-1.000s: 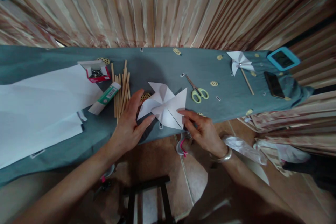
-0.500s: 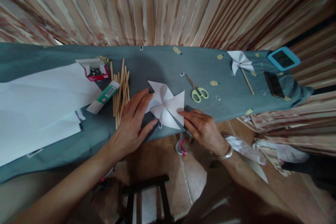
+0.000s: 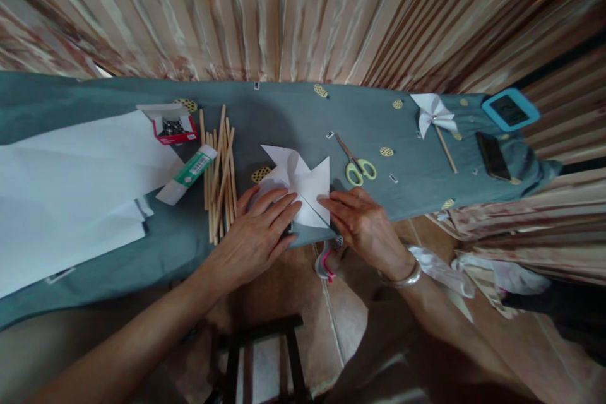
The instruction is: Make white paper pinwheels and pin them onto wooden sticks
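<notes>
A white paper pinwheel (image 3: 315,186) lies near the front edge of the cloth-covered table. My left hand (image 3: 258,230) rests over its lower left side, fingers stretched out across the paper and covering one blade and part of the centre. At the right edge, my right hand (image 3: 362,221) pinches a corner of the pinwheel between thumb and fingers; a bracelet circles that wrist. Green-handled scissors (image 3: 357,167) lie just beyond my right hand. Close to my left hand, several wooden sticks (image 3: 220,170) are bunched together.
White paper sheets (image 3: 80,196) cover the left of the blue-green tablecloth (image 3: 284,110). An open red box (image 3: 175,132) of small dark metal pieces and a green-and-white packet (image 3: 187,175) sit beside them. Right: a finished pinwheel (image 3: 433,113) on a stick, phone (image 3: 492,154), blue-framed device (image 3: 511,109).
My left hand has moved from the pinwheel's left edge onto its lower left blade, with the fingers now laid across the paper. My right hand stays at the right corner.
</notes>
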Demonstrator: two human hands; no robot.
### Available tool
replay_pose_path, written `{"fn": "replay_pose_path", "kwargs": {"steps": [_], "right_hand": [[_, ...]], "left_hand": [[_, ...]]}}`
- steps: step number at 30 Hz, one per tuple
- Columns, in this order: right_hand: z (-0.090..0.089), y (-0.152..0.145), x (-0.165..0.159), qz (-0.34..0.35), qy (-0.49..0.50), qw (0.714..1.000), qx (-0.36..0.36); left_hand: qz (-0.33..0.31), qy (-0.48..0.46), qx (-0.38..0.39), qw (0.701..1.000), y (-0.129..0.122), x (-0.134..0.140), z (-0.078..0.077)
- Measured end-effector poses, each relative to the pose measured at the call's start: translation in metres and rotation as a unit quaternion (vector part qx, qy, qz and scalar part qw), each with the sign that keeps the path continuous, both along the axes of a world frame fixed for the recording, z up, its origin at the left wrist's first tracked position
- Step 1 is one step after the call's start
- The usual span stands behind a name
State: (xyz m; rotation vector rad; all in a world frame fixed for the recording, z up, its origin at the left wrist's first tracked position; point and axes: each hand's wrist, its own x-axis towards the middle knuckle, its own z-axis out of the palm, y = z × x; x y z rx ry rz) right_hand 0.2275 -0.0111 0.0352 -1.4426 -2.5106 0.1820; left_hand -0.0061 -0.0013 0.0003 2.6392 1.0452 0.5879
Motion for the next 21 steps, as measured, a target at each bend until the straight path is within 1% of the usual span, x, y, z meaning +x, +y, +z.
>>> {"fn": "replay_pose_path", "kwargs": {"steps": [8, 14, 21], "right_hand": [[-0.004, 0.003, 0.000, -0.005, 0.001, 1.000, 0.021], [-0.001, 0.007, -0.005, -0.042, 0.034, 0.998, 0.015], [-0.004, 0.022, -0.008, -0.025, 0.120, 0.992, -0.018]], "left_hand": [[0.000, 0.010, 0.000, 1.000, 0.002, 0.002, 0.001], [-0.004, 0.028, 0.019, 0.999, 0.002, 0.002, 0.001], [-0.001, 0.036, 0.035, 0.999, 0.003, 0.002, 0.000]]}}
